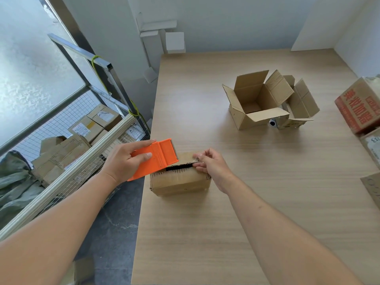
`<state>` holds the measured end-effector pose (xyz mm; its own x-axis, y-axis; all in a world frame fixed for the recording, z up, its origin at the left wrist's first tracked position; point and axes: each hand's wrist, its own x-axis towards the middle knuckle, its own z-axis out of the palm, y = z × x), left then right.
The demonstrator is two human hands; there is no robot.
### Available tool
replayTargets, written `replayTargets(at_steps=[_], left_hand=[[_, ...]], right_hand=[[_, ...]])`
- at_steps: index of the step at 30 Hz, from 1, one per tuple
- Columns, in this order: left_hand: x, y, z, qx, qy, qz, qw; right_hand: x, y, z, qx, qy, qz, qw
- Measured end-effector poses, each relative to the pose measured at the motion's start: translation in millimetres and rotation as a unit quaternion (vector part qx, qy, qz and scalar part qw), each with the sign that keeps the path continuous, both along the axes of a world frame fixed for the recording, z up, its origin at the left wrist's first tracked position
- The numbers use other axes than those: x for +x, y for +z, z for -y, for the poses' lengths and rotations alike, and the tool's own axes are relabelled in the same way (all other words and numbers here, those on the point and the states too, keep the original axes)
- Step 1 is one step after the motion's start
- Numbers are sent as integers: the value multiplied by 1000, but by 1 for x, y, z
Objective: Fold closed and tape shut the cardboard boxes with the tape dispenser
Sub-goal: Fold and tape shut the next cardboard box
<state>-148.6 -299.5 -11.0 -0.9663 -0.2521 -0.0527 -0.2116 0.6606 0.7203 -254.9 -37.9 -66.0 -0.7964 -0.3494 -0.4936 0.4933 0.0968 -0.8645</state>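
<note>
**Tape end pinned on the small box**

My left hand (125, 159) grips the orange tape dispenser (153, 159), fingers curled over its top and thumb on its side, its head tilted down at the left end of the small cardboard box (181, 178). My right hand (211, 164) pinches the tape end (196, 160) at the box's right end — the flaps are folded down with a dark gap between them. The box sits at the left edge of the wooden table (226, 233). Beyond it, well apart, stands an open cardboard box (257, 99) — flaps up.
</note>
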Motion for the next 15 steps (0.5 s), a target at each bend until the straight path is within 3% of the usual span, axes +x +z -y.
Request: replayTargets(at_steps=[8,15], left_hand=[[-14,-14,-13,49,-9,53,997],[-25,-19,-13,-37,-68,136,988]], right_hand=[[0,-16,-3,44,-4,-3,999],[-6,-17,-12,9,-6,40,999]])
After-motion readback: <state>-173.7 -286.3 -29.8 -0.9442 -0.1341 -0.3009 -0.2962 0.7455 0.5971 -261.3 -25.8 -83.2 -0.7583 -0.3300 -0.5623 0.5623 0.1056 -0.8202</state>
